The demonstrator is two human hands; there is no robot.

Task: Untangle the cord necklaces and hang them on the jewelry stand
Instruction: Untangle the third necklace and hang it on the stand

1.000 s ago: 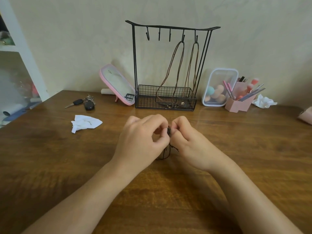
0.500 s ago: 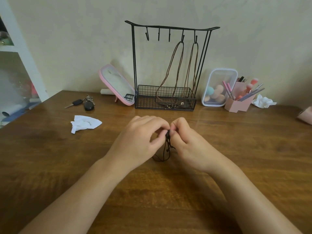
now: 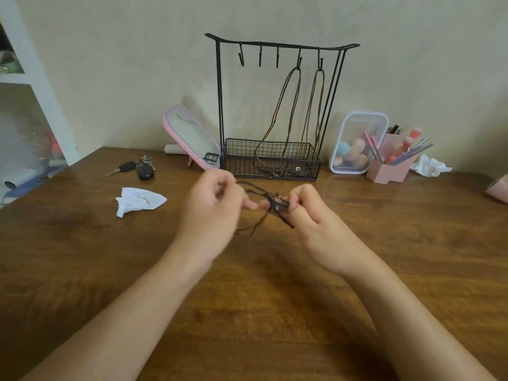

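Head view: the two hands are held a little apart above the table [image 3: 426,229], and a dark tangled cord [image 3: 275,204] is stretched between them. The right hand [image 3: 316,226] pinches the knotted bunch between thumb and forefinger. The left hand [image 3: 211,213], somewhat blurred, has its fingers curled on a strand leading out of that bunch, though I cannot tell exactly which fingers pinch it.

The cord's long axis runs side to side, slanting slightly down from the left hand's fingertips to the right hand's. A slack loop sags below the gap; whether it touches the table I cannot tell. The knot sits at the right hand's end, so that hand looks to be the anchor and the left the one that draws strands free.

The stand [image 3: 219,105] is straight beyond the hands, well apart from them. Two brown necklaces [image 3: 294,105] hang on the hooks beyond the right hand. The three bare hooks [image 3: 259,57] lie beyond the left hand, which is therefore the nearer one for hanging. I judge the untangling not yet finished.
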